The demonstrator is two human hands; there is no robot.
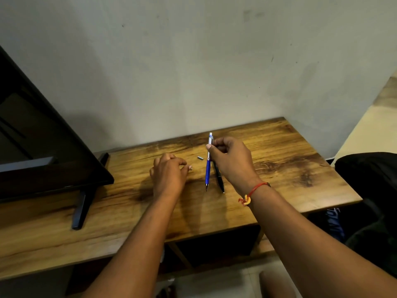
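Note:
My right hand [232, 160] pinches a blue click pen [208, 168] near its white top end and holds it above the wooden table [290, 168], tip pointing toward me. Beside it a black pen [219, 179] lies on the table, partly hidden under my right hand. My left hand [168, 173] rests low over the table with its fingers curled. A small pale piece [190, 167] shows at its fingertips; whether it is pinched I cannot tell. A short grey metal piece [200, 157] lies on the wood between the two hands.
A dark flat screen [43, 147] on black feet [82, 209] stands at the table's left. A grey wall rises just behind the table. A dark bag or cloth [369, 179] sits off the table's right edge.

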